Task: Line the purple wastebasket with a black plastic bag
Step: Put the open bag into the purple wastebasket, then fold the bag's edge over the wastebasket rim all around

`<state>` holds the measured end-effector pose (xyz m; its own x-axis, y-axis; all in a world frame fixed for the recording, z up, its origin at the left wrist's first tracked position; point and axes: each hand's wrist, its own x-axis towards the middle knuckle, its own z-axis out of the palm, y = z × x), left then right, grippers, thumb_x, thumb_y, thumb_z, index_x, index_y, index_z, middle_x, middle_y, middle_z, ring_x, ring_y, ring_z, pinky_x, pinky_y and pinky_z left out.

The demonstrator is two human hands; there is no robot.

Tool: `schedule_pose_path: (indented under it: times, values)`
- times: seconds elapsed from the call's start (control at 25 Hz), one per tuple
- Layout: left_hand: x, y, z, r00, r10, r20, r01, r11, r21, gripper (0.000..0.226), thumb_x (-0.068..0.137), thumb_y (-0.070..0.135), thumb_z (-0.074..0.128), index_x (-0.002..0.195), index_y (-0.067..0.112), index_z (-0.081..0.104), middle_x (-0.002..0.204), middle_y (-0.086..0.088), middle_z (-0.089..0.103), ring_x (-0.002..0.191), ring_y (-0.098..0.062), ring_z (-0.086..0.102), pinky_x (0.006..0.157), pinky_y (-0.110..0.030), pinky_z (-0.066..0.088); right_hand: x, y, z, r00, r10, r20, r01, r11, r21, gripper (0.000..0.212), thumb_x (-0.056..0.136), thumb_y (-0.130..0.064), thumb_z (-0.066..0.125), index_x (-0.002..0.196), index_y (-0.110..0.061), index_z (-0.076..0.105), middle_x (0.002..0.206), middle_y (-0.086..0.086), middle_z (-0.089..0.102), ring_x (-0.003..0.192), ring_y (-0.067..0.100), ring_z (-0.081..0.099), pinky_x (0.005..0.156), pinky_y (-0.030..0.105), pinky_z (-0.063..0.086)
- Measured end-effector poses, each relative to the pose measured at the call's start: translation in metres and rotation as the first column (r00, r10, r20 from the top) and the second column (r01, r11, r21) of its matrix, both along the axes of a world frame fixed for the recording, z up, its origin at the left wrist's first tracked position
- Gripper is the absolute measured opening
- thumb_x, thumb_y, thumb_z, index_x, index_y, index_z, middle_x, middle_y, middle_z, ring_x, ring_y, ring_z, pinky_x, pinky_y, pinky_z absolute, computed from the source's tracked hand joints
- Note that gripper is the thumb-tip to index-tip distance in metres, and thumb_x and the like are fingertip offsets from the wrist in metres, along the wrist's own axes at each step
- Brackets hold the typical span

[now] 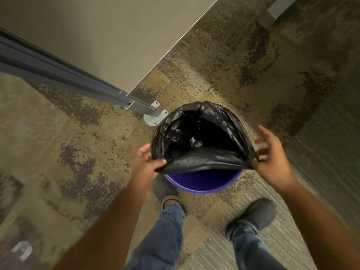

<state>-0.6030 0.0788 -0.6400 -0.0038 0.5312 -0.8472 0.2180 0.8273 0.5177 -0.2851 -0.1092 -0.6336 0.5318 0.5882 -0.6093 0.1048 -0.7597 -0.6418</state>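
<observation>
Both forearms reached down from the bottom of the view. Below them my jeans [171, 230] and grey shoes [259, 213] stood on patterned carpet [78, 133]. Between my feet and a grey partition post [140, 107] sat the purple wastebasket [204, 184], with the black plastic bag [198, 133] draped over its far rim and sides. The near rim was bare and purple. My left hand [145, 162] pinched the bag's near edge, fingers [159, 163] closed on the plastic. My right hand [272, 158] gripped that edge at the other side, thumb and forefinger on it, the other fingers spread loose.
</observation>
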Motion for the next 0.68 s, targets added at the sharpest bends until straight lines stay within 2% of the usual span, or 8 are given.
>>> schedule_pose_path:
  times: [0.04, 0.12, 0.16, 0.2, 0.28, 0.4, 0.52, 0.68]
  values:
    - [-0.002, -0.018, 0.001, 0.982, -0.125, -0.141, 0.132, 0.991, 0.039, 0.068, 0.076, -0.014, 0.075, 0.127, 0.026, 0.056, 0.116, -0.006, 0.071, 0.100, -0.025, 0.075, 0.073, -0.036, 0.063, -0.014, -0.018, -0.002, 0.993, -0.108, -0.056, 0.106, 0.994, -0.036, 0.090, 0.077, 0.014, 0.080, 0.152, -0.024, 0.048, 0.122, 0.002, 0.055, 0.087, 0.023, 0.063, 0.069, 0.034, 0.058]
    - [-0.008, -0.055, -0.002, 0.891, -0.242, -0.384, 0.274, 0.961, 0.031, 0.047, 0.080, -0.007, 0.077, 0.113, 0.023, 0.060, 0.102, -0.004, 0.073, 0.090, -0.022, 0.074, 0.068, -0.035, 0.062, -0.038, -0.040, -0.005, 0.930, -0.328, -0.166, 0.311, 0.943, -0.120, 0.045, 0.082, 0.010, 0.080, 0.122, -0.007, 0.067, 0.101, 0.006, 0.066, 0.081, 0.030, 0.063, 0.065, 0.034, 0.057]
    - [-0.009, -0.072, -0.005, 0.874, -0.233, -0.427, 0.246, 0.969, -0.024, 0.029, 0.086, 0.001, 0.075, 0.106, 0.018, 0.062, 0.095, -0.007, 0.074, 0.082, -0.024, 0.074, 0.066, -0.038, 0.062, -0.047, -0.045, -0.007, 0.883, -0.413, -0.223, 0.388, 0.910, -0.149, 0.023, 0.086, 0.009, 0.078, 0.104, -0.001, 0.069, 0.088, 0.010, 0.067, 0.079, 0.031, 0.062, 0.064, 0.030, 0.057]
    - [-0.008, -0.086, -0.006, 0.890, -0.189, -0.415, 0.164, 0.982, -0.097, 0.013, 0.093, 0.009, 0.072, 0.100, 0.013, 0.062, 0.092, -0.011, 0.074, 0.076, -0.025, 0.074, 0.064, -0.039, 0.062, -0.053, -0.048, -0.008, 0.841, -0.471, -0.267, 0.441, 0.882, -0.166, 0.012, 0.089, 0.008, 0.074, 0.093, 0.001, 0.066, 0.079, 0.012, 0.066, 0.075, 0.030, 0.064, 0.062, 0.025, 0.058]
    - [-0.005, -0.105, -0.008, 0.937, -0.051, -0.345, -0.031, 0.973, -0.228, 0.009, 0.101, 0.018, 0.065, 0.099, 0.010, 0.061, 0.096, -0.018, 0.073, 0.074, -0.024, 0.075, 0.062, -0.037, 0.062, -0.056, -0.047, -0.012, 0.773, -0.538, -0.336, 0.507, 0.842, -0.184, 0.005, 0.094, 0.008, 0.069, 0.093, 0.005, 0.065, 0.077, 0.016, 0.070, 0.066, 0.021, 0.071, 0.062, 0.020, 0.061]
    - [0.001, -0.122, -0.012, 0.962, 0.156, -0.224, -0.206, 0.954, -0.217, 0.014, 0.106, 0.013, 0.056, 0.118, 0.006, 0.056, 0.111, -0.022, 0.071, 0.081, -0.021, 0.081, 0.061, -0.031, 0.064, -0.043, -0.039, -0.017, 0.716, -0.579, -0.390, 0.554, 0.811, -0.187, 0.007, 0.096, 0.009, 0.065, 0.094, 0.002, 0.067, 0.073, 0.012, 0.074, 0.061, 0.015, 0.073, 0.064, 0.022, 0.064]
    - [0.010, -0.137, -0.016, 0.943, 0.254, -0.213, -0.287, 0.948, -0.138, 0.011, 0.107, 0.002, 0.048, 0.114, 0.003, 0.055, 0.115, -0.026, 0.068, 0.083, -0.025, 0.079, 0.059, -0.022, 0.061, -0.028, -0.031, -0.025, 0.789, -0.500, -0.357, 0.451, 0.866, -0.218, 0.011, 0.096, 0.009, 0.063, 0.090, 0.002, 0.069, 0.071, 0.014, 0.074, 0.058, 0.016, 0.071, 0.061, 0.024, 0.063]
    - [0.020, -0.148, -0.024, 0.934, 0.251, -0.255, -0.285, 0.953, -0.105, 0.019, 0.105, -0.004, 0.041, 0.114, -0.007, 0.057, 0.114, -0.040, 0.067, 0.082, -0.032, 0.073, 0.057, -0.021, 0.061, -0.022, -0.020, -0.030, 0.858, -0.387, -0.337, 0.310, 0.914, -0.261, 0.021, 0.099, 0.011, 0.057, 0.084, -0.002, 0.065, 0.070, 0.019, 0.071, 0.050, 0.015, 0.069, 0.054, 0.026, 0.061]
